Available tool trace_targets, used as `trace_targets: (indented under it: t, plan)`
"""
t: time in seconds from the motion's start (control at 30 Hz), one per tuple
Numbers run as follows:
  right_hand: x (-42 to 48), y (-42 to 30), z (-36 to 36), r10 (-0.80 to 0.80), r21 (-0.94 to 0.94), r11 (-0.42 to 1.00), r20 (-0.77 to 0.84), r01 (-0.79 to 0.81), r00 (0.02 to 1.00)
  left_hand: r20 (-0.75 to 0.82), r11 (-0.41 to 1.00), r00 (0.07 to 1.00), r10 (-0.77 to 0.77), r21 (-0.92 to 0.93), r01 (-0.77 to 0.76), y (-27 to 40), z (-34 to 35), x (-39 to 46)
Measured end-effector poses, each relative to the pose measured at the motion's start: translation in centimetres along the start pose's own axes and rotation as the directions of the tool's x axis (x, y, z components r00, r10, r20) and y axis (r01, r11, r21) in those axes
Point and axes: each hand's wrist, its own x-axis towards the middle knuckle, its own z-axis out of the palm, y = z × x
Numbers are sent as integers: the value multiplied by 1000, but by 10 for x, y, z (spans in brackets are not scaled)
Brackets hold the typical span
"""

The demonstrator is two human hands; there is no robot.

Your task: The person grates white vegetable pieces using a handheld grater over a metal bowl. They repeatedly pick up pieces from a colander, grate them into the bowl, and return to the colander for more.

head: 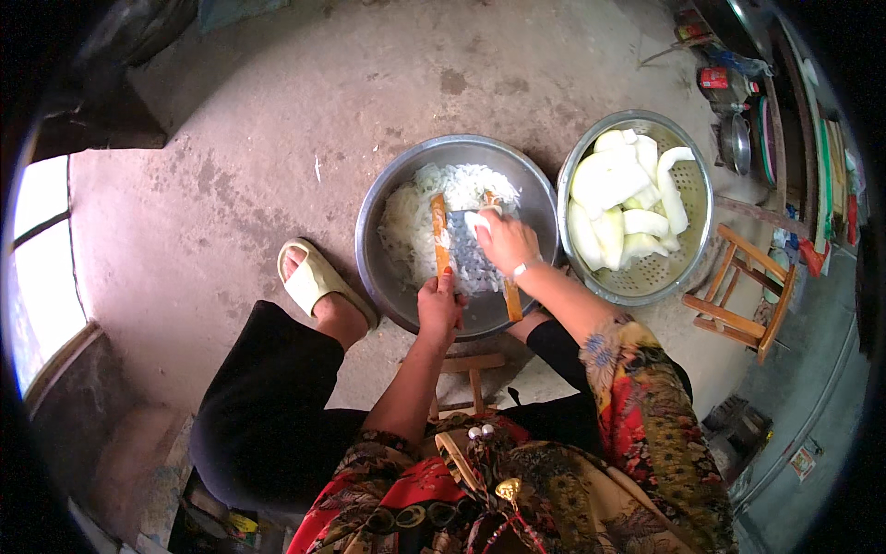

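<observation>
A wide metal basin (374, 277) holds a heap of white shreds (408, 208). Across it slants a grater with a wooden frame (440, 228) and a grey metal plate, scattered with shreds. My left hand (441, 308) grips the near end of the grater's left wooden rail. My right hand (509, 242) is on the upper right of the metal plate, holding a pale white piece (476, 220) against it; the fingers hide part of the piece. Right of the basin, a metal colander (644, 280) holds several peeled, pale green-white pieces of what looks like gourd or melon (609, 180).
A small wooden stool (727, 315) lies right of the colander. Beyond it stand shelves with a red-labelled bottle (720, 77) and a metal pan (739, 144). My slippered foot (315, 280) is beside the basin's left edge, on the stained concrete floor (242, 173).
</observation>
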Motion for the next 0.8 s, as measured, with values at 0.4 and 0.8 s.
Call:
trace_targets:
  t: [0.4, 0.8]
  plan:
    - [-12, -18, -13, -57, -96, 992, 204, 78, 977, -11, 1000, 1000, 24, -15, -24, -3, -6, 1]
    - [24, -15, 13, -99, 118, 989, 116, 85, 988, -21, 1000, 1000, 6, -2, -6, 0, -6, 0]
